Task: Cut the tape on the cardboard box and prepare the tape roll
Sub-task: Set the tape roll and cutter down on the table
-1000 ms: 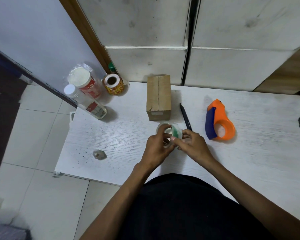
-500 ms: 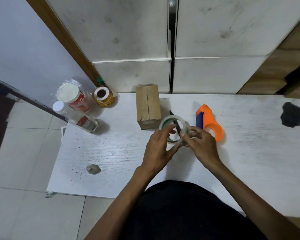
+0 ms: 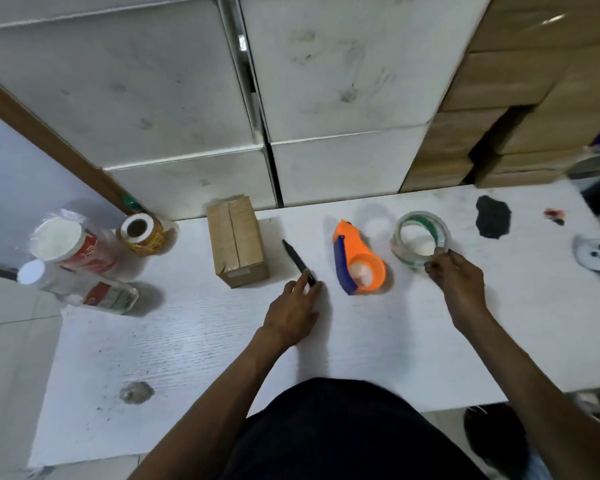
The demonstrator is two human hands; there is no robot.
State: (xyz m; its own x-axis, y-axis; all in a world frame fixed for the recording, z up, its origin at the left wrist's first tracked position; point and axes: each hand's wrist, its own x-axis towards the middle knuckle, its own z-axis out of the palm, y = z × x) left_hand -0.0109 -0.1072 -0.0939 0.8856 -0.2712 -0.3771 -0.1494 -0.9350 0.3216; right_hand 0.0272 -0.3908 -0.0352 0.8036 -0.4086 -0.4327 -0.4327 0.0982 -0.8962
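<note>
1. Head view: our right hand [image 3: 459,284] pinches the near rim of the clear tape roll [image 3: 420,240], right of the orange dispenser [image 3: 358,260] on the white table [image 3: 187,341].
2. Our left hand's [image 3: 293,311] fingers curl onto the black cutter [image 3: 298,262], beside the cardboard box [image 3: 237,240].
3. Labels on the bottles [image 3: 80,271] are unreadable.

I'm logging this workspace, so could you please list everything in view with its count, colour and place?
cardboard box: 1, brown, table's back left-centre
black cutter: 1, black, right of box
tape dispenser: 1, orange and blue, centre
tape roll: 1, clear with green core, right of dispenser
label roll: 1, yellow-red, back left corner
white-capped containers: 2, white and red, left edge
black patch: 1, black, back right
table: 1, white
white cabinets: several, behind table
left hand: fingers on the cutter's near end
right hand: holding the tape roll's near rim
</note>
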